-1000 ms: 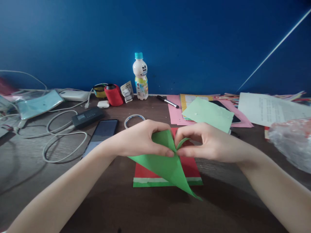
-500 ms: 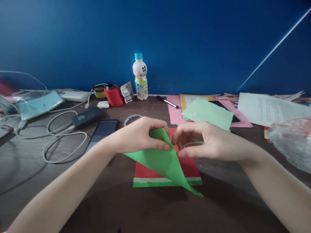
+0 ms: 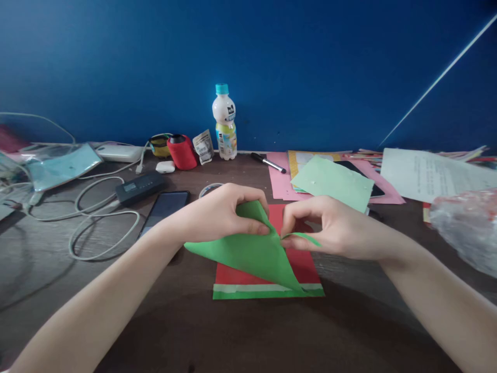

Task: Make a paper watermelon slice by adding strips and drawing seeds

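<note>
My left hand (image 3: 236,215) pinches a sheet of green paper (image 3: 248,261) near its right edge, thumb in front and fingers behind. The sheet is bent and tilted. My right hand (image 3: 326,228) is closed, with thumb and index finger pinching a narrow green paper strip (image 3: 308,238) at the sheet's right edge; the strip curls back over the thumb. Whether it still joins the sheet I cannot tell. Below both hands lies a red paper (image 3: 306,267) with white and green bands along its near edge, partly hidden by the green sheet.
Left of my hands lie a phone (image 3: 165,207), a black device (image 3: 140,187) and looped white cables (image 3: 104,258). A bottle (image 3: 225,124) stands by the blue wall. To the right are a marker (image 3: 267,162), pale green paper (image 3: 334,182), pink paper (image 3: 277,181) and crumpled clear plastic (image 3: 466,228).
My right hand's fingertips have closed in to the sheet's right edge, and the green strip now shows more plainly. The green sheet has swung, its near corner drawn up and its left corner outward.
</note>
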The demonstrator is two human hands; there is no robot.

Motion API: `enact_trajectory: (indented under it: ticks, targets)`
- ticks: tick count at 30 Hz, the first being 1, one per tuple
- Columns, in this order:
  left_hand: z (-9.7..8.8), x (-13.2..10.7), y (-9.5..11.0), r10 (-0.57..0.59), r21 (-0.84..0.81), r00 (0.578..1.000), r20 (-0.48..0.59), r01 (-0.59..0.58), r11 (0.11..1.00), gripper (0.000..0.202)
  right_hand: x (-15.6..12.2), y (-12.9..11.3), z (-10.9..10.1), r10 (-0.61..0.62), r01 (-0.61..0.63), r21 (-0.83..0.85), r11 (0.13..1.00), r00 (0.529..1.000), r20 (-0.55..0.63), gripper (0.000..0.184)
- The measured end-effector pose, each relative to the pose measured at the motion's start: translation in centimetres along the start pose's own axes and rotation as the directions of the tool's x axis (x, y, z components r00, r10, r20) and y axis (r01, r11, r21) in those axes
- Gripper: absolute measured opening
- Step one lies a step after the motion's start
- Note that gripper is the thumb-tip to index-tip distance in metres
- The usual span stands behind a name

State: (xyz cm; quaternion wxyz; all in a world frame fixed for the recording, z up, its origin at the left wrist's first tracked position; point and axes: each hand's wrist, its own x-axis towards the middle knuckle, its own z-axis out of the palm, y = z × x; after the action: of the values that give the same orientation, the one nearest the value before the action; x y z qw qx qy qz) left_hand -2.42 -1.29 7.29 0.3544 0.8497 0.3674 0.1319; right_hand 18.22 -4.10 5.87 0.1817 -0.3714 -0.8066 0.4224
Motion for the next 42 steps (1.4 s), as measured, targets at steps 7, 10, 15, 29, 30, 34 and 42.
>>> enact_trajectory:
  ticks: [7, 10, 15, 29, 30, 34, 42]
  targets:
    - [-0.1, 0.0, -0.2, -0.025, 0.019, 0.998, -0.05, 0.026, 0.999, 0.017, -0.2, -0.3, -0.7, 0.015, -0.015, 0.01, 1.0, 1.0, 0.008, 0.016]
    - [0.0, -0.1, -0.2, -0.039, 0.04, 0.996, -0.077, 0.042, 0.998, 0.018, 0.1, -0.3, -0.9, 0.025, -0.029, 0.05, 0.998, 0.995, 0.093, 0.021]
    - [0.1, 0.0, -0.2, -0.046, 0.061, 0.994, -0.1, 0.052, 0.997, 0.019, 0.4, 0.1, -0.6, 0.038, -0.054, 0.088, 0.995, 0.983, 0.179, 0.01]
    - [-0.4, 0.3, -1.1, -0.038, -0.069, 0.995, -0.097, 0.032, 0.997, 0.014, 0.1, 0.6, -0.8, 0.044, -0.048, 0.131, 0.99, 0.999, 0.031, 0.006]
    - [-0.4, 0.3, -1.2, -0.036, -0.07, 0.994, -0.1, 0.029, 0.997, 0.015, 0.1, 0.5, -0.8, 0.037, -0.042, 0.135, 0.99, 0.999, 0.039, 0.007]
    - [-0.3, 0.4, -1.2, -0.02, -0.064, 0.992, -0.122, 0.012, 0.998, 0.016, 0.4, 0.4, -0.8, 0.031, -0.054, 0.137, 0.989, 0.986, 0.165, 0.017]
    - [-0.2, 0.4, -1.1, 0.007, -0.065, 0.994, -0.111, -0.014, 0.998, 0.014, 0.5, 0.4, -0.7, 0.026, -0.056, 0.128, 0.99, 0.975, 0.221, 0.02]
